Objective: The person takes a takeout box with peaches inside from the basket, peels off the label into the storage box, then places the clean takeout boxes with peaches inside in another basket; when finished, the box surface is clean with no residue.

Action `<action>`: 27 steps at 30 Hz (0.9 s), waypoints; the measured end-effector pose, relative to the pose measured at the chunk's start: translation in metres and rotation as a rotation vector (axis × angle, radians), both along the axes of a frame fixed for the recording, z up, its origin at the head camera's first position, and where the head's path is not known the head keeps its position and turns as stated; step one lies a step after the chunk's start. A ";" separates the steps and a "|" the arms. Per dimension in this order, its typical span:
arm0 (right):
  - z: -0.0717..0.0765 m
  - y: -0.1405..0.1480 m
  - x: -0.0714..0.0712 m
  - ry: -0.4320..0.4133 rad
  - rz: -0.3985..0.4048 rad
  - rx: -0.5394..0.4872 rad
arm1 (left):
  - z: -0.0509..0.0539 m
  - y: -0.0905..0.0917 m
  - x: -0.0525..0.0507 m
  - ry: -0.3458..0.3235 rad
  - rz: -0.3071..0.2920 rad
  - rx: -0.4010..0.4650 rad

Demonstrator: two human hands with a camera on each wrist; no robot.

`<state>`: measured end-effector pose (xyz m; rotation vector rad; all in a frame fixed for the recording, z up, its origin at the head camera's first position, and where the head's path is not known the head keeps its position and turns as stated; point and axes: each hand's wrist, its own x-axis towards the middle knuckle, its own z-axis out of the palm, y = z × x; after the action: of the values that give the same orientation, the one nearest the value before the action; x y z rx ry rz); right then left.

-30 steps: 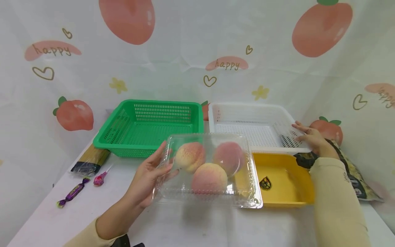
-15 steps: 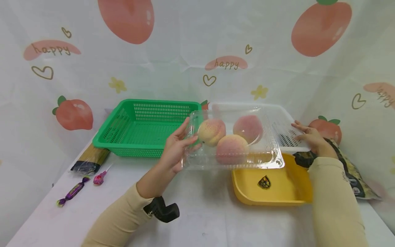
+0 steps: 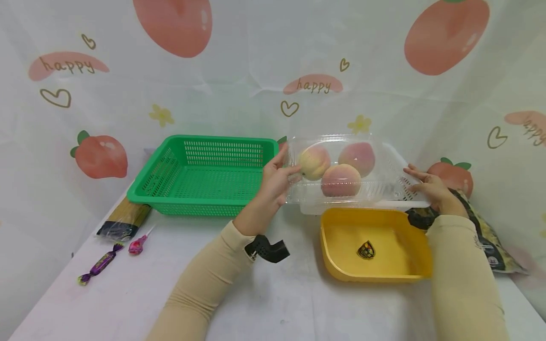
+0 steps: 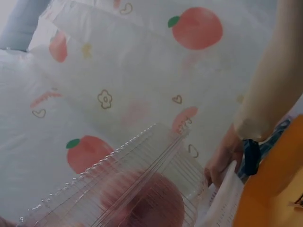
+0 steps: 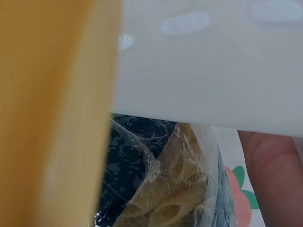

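My left hand [image 3: 276,177] grips the left end of a clear plastic clamshell box [image 3: 294,193], thumb in front. Three peaches show inside it: one yellowish [image 3: 314,162], one pink [image 3: 357,158] and one in front [image 3: 341,180]. The box is over the white basket [image 3: 398,204] and covers most of it; whether it touches the basket I cannot tell. On the basket's right rim, my right hand [image 3: 432,189] holds the edge. In the right wrist view a finger [image 5: 274,170] lies against the white wall [image 5: 199,80].
A green basket [image 3: 204,184] stands left of the white one. In front is a yellow basin [image 3: 341,265] with a small dark packet [image 3: 366,250]. A pasta bag [image 5: 170,189] lies at right. Wrapped candy [image 3: 100,265], a lollipop [image 3: 137,246] and a brown packet [image 3: 125,218] lie left.
My left hand has carried the peach box rightward and away from me, from over the table and yellow basin to over the white basket. My right hand stays on the basket rim.
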<state>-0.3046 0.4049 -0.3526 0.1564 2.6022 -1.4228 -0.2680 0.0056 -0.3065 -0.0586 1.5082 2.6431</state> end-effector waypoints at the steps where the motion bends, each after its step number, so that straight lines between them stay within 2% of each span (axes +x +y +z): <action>1: 0.000 0.000 0.000 0.003 0.000 0.003 | 0.000 0.004 -0.004 -0.006 0.003 0.000; 11: 0.000 0.000 0.000 -0.019 0.003 0.015 | 0.003 0.037 -0.035 -0.054 0.025 -0.092; 14: -0.001 0.001 0.001 -0.020 -0.005 0.013 | 0.001 0.045 -0.042 -0.070 0.030 -0.085; 20: -0.002 0.000 0.003 -0.019 -0.019 0.012 | -0.005 0.057 -0.055 -0.104 0.084 -0.158; 23: -0.001 0.000 0.004 -0.024 -0.021 0.002 | -0.008 0.060 -0.061 -0.132 0.102 -0.155; 27: 0.001 -0.001 0.004 -0.031 -0.019 -0.010 | -0.012 0.066 -0.067 -0.137 0.115 -0.156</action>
<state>-0.3008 0.4043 -0.3519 0.2008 2.5752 -1.4286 -0.3348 0.0712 -0.3183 -0.3401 1.7081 2.5397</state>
